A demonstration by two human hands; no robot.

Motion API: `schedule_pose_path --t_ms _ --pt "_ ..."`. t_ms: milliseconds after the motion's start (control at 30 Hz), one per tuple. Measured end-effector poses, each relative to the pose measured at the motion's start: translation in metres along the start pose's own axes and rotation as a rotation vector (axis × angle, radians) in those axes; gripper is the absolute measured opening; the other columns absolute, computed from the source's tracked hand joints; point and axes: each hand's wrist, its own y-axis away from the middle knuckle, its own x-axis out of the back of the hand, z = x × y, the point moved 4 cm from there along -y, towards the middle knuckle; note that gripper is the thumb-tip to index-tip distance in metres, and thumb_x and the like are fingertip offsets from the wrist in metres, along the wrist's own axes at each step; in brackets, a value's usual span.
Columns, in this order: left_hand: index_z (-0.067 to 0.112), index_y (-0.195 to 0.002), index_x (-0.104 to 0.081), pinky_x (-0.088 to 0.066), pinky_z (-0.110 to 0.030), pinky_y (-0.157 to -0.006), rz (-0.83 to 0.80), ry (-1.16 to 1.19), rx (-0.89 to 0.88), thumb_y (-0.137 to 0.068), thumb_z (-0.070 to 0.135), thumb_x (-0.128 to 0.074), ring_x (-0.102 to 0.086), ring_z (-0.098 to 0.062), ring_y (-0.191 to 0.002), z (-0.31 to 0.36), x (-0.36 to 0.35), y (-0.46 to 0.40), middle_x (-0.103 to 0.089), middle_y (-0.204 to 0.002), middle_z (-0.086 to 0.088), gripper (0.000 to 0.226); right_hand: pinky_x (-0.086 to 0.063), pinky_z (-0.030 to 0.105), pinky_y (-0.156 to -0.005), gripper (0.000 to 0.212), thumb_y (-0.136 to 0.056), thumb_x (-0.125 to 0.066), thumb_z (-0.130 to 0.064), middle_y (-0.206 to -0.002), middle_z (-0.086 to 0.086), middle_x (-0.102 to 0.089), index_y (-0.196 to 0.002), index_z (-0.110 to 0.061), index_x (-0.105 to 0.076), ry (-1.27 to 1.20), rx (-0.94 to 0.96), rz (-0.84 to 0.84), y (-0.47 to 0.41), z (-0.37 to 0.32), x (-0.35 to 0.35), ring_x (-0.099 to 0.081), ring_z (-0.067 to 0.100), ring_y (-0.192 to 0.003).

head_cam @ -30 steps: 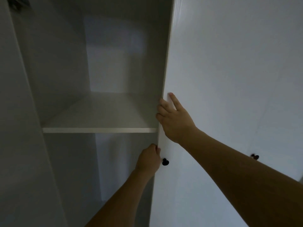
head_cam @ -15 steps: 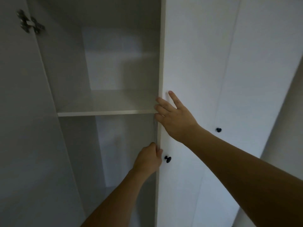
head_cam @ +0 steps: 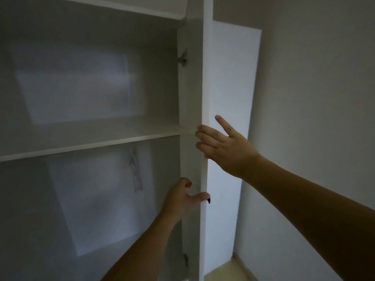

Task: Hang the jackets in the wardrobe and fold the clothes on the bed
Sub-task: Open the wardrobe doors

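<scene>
The white wardrobe (head_cam: 85,82) stands open in front of me, and no jackets or clothes are in view. Its right door (head_cam: 229,94) has swung out and shows its thin edge to me. My left hand (head_cam: 180,199) holds that edge beside the black knob (head_cam: 208,200), thumb on the edge and fingers curled on the inner face. Higher up, my right hand (head_cam: 223,147) grips the same edge from the outer side, at shelf height, with the index finger sticking up.
A white shelf (head_cam: 91,144) crosses the wardrobe, with bare compartments above and below it. Metal hinges (head_cam: 182,58) sit on the door's inner side. A plain wall (head_cam: 314,98) is to the right, with a strip of wooden floor (head_cam: 227,270) below it.
The right door has swung from nearly closed to wide open, both hands staying on its edge. My view has turned right, so the wall and floor now show.
</scene>
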Motion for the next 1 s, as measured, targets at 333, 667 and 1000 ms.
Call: schedule_pose_path --t_ms 333,667,1000 --pt "0.038 -0.149 0.017 -0.027 -0.05 -0.117 0.024 -0.093 -0.166 -0.05 0.084 -0.069 0.003 -0.021 -0.151 0.076 -0.105 -0.057 0.022 -0.158 0.015 0.139 -0.008 0.056 -0.119 0.057 -0.097 -0.045 -0.044 -0.161 0.009 -0.017 -0.15 -0.025 -0.033 0.235 -0.161 -0.207 0.076 0.072 -0.063 -0.01 0.026 -0.149" --pt "0.033 -0.146 0.032 -0.032 -0.047 -0.114 0.069 -0.021 -0.287 -0.055 0.08 -0.065 0.008 -0.02 -0.151 0.084 -0.14 -0.076 0.026 -0.157 0.016 0.141 -0.008 0.053 -0.12 0.066 -0.098 -0.042 -0.048 -0.162 0.006 -0.008 -0.155 -0.025 -0.017 0.292 -0.178 -0.192 0.094 0.085 -0.093 -0.001 0.025 -0.149" --pt "0.018 -0.156 0.007 -0.038 -0.052 -0.11 0.187 -0.04 -0.429 -0.071 0.074 -0.061 -0.009 -0.029 -0.149 0.081 -0.145 -0.064 0.004 -0.163 -0.002 0.122 -0.005 0.049 -0.121 0.069 -0.099 -0.04 -0.043 -0.163 0.007 -0.004 -0.155 -0.02 -0.008 -0.048 -0.347 -0.271 0.12 0.07 -0.084 -0.002 0.028 -0.149"
